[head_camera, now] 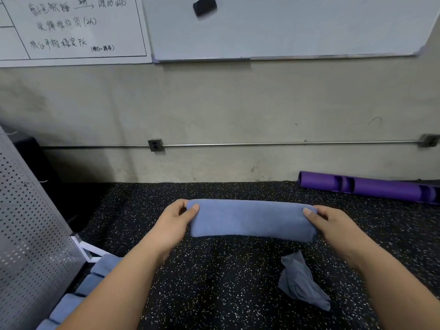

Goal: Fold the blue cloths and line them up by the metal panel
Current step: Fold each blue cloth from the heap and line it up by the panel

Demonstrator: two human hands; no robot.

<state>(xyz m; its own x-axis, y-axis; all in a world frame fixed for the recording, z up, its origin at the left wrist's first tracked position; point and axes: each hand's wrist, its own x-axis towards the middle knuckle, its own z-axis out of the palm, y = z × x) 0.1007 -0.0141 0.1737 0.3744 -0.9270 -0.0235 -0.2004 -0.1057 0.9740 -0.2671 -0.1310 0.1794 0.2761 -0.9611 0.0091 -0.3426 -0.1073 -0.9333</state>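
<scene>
Left grip: clamped on the left end of the folded blue cloth, thumb on the face toward me, fingers curled round behind the end and mostly hidden. Right grip: clamped on the right end in the same way, thumb in front. The cloth spanned between the two grips as a long, smooth, thick band, roughly level, its right end a little lower. It was out in front of me over the middle of the floor. I could not tell whether its lower edge touched the floor.

Floor: black rubber with white speckles. A second blue cloth, crumpled, lay on it nearer to me and to my right, under my right forearm, apart from the held one.

At my left stood the perforated metal panel, leaning, with a white frame foot at its base. A row of folded blue cloths lay on the floor along the panel's lower edge, one beside the next, partly hidden by my left forearm.

Far side: a purple tube lay on the floor at the foot of the concrete wall, to the right. On the wall were a grey outlet box with a metal conduit running to the right of it, and above them a whiteboard carrying a black eraser.
</scene>
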